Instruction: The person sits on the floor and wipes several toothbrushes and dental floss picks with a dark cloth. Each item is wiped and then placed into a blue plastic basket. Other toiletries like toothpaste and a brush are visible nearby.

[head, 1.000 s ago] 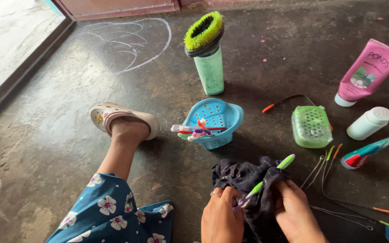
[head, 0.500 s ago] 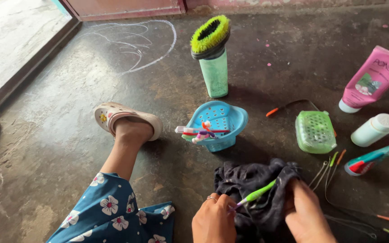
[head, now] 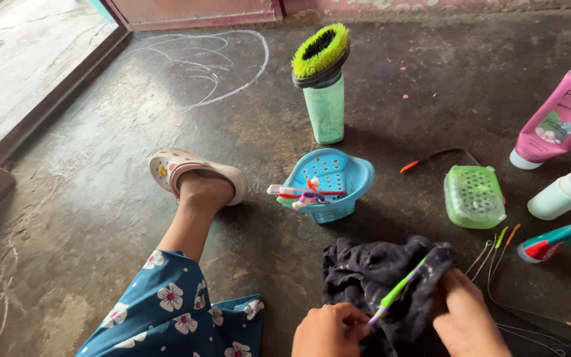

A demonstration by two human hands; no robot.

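My left hand (head: 328,330) pinches the purple end of a green toothbrush (head: 399,289) at the bottom of the view. The brush's upper part lies against a crumpled dark cloth (head: 378,277). My right hand (head: 467,317) grips that cloth around the brush from the right. Beyond them on the dark floor stands a small blue perforated basket (head: 332,175) with several toothbrushes (head: 302,194) resting across its near edge.
A pale green bottle (head: 326,109) topped by a green-bristled brush (head: 320,51) stands behind the basket. To the right lie a green soap case (head: 474,196), pink tube (head: 556,122), white bottle (head: 563,195), toothpaste tube (head: 560,239) and wire tongue cleaners (head: 497,254). My sandalled foot (head: 196,177) is left.
The toothbrush head, sticking out above the cloth a second ago, is now drawn down into the cloth. Both hands have shifted lower and to the right in view.
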